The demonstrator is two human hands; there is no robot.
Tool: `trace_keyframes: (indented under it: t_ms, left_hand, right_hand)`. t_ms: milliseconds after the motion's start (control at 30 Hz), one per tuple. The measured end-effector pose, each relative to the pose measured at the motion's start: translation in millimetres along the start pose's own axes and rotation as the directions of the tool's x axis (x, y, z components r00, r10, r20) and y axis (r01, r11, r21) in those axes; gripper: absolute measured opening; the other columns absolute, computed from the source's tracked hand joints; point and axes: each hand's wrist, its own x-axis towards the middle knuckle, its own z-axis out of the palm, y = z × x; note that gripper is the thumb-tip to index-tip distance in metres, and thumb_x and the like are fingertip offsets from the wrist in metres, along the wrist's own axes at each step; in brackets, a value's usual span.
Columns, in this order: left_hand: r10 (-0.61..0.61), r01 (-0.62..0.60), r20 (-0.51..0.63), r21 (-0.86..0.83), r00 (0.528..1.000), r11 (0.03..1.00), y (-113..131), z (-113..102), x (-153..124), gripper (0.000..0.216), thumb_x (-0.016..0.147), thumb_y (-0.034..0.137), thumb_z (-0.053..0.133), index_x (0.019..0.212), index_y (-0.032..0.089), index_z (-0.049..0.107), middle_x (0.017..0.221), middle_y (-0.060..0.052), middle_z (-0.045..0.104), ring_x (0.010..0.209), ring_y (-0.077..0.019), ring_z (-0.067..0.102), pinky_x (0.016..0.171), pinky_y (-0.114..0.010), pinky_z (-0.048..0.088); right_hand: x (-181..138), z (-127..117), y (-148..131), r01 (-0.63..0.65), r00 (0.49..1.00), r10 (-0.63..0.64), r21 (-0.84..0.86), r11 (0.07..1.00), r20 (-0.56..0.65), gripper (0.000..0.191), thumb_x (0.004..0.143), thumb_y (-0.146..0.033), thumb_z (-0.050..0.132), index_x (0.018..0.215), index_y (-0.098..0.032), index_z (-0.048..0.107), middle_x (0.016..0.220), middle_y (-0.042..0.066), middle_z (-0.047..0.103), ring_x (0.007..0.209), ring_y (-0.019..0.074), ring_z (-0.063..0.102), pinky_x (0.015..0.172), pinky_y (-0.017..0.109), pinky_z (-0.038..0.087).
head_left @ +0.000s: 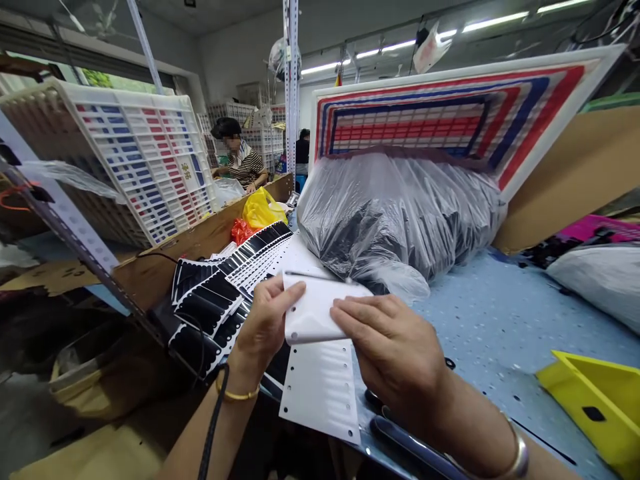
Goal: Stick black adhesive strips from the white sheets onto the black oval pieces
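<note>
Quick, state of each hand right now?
Left hand: closed, thumb pinching the left edge of the white sheet.
Right hand: fingers lie on the same sheet; grip cannot be told.

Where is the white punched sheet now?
Head view, low centre: the white punched sheet is pinched by the left hand, the right hand lying on it, at the near edge of the blue table, before the plastic bag.

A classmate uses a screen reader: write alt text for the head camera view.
The left hand and right hand hold a small white sheet over a perforated white strip at the edge of a blue table. Sheets of black labels lie to the left, a clear bag of dark parts behind.
</note>
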Motion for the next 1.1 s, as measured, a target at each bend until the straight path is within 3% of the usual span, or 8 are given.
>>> trace_keyframes:
  t_ms: [133,200,267,333,533,600,767,1100]
  left_hand:
    - [0.045,-0.028,0.181,-0.095,0.983,0.995,-10,3,20,0.029,0.058,0.028,0.086,0.077,0.011,0.072,0.070,-0.005,0.073,0.062,-0.0160,0.065,0.060,-0.024,0.050]
    - [-0.044,0.060,0.192,-0.079,0.980,0.995,-43,-12,19,0.031,0.055,0.026,0.086,0.079,0.010,0.073,0.071,-0.006,0.074,0.061,-0.0174,0.065,0.057,-0.025,0.048]
    - [-0.149,0.155,0.123,-0.040,0.981,0.987,-83,-31,12,0.029,0.052,0.023,0.085,0.074,0.010,0.072,0.065,-0.005,0.072,0.056,-0.0166,0.063,0.055,-0.025,0.048]
    - [-0.228,0.228,0.042,0.010,0.973,0.974,-116,-49,1,0.027,0.050,0.021,0.084,0.071,0.010,0.071,0.062,-0.004,0.071,0.054,-0.0170,0.062,0.055,-0.025,0.047]
    - [-0.262,0.260,-0.044,-0.032,0.964,0.965,-137,-69,-29,0.042,0.058,0.027,0.086,0.095,0.012,0.074,0.079,-0.007,0.074,0.071,-0.0210,0.067,0.068,-0.029,0.050]
    - [-0.262,0.259,-0.091,-0.050,0.961,0.965,-135,-71,-28,0.038,0.062,0.037,0.085,0.087,0.011,0.074,0.071,-0.005,0.071,0.066,-0.0180,0.063,0.064,-0.027,0.048]
    - [-0.243,0.244,-0.220,-0.023,0.945,0.970,-136,-75,-20,0.034,0.055,0.038,0.087,0.063,0.012,0.067,0.055,0.002,0.057,0.052,-0.0100,0.048,0.052,-0.022,0.037]
    - [-0.165,0.188,-0.127,0.201,0.978,0.961,-125,-70,-22,0.020,0.063,0.028,0.073,0.059,0.015,0.059,0.054,0.005,0.046,0.051,-0.0083,0.038,0.050,-0.020,0.029]
  right_hand:
    - [-15,9,1,-0.053,0.998,0.052,0.019,0.998,0.021,0.025,0.086,-0.005,0.053,0.105,-0.016,0.067,0.102,0.012,0.075,0.088,0.0237,0.067,0.073,0.037,0.052]
    - [-40,23,-5,-0.178,0.966,0.155,0.095,0.979,0.209,0.012,0.086,-0.017,0.062,0.096,-0.017,0.068,0.094,0.011,0.073,0.080,0.0239,0.066,0.069,0.037,0.050]
    - [-67,41,-12,-0.356,0.860,0.268,0.133,0.925,0.435,0.012,0.082,-0.030,0.071,0.085,-0.018,0.068,0.079,0.007,0.070,0.069,0.0218,0.063,0.064,0.034,0.049]
    - [-88,61,-18,-0.487,0.749,0.368,0.082,0.869,0.552,0.011,0.086,-0.025,0.067,0.078,-0.019,0.067,0.076,0.007,0.067,0.070,0.0212,0.064,0.064,0.032,0.049]
    - [-106,119,-31,-0.708,0.576,0.570,0.011,0.706,0.586,0.019,0.086,-0.013,0.055,0.099,-0.014,0.068,0.083,0.009,0.070,0.075,0.0223,0.066,0.069,0.032,0.050]
    - [-107,130,-37,-0.729,0.561,0.581,0.019,0.684,0.590,0.019,0.085,-0.014,0.054,0.098,-0.015,0.068,0.083,0.009,0.069,0.074,0.0221,0.066,0.069,0.033,0.051]
    - [-117,137,-46,-0.732,0.612,0.591,0.092,0.675,0.525,0.029,0.085,-0.016,0.052,0.109,-0.011,0.067,0.080,0.009,0.067,0.069,0.0212,0.065,0.065,0.034,0.053]
    - [-112,129,-35,-0.801,0.559,0.625,0.163,0.576,0.544,0.027,0.087,-0.033,0.058,0.100,-0.012,0.068,0.071,0.005,0.064,0.062,0.0183,0.059,0.060,0.032,0.048]
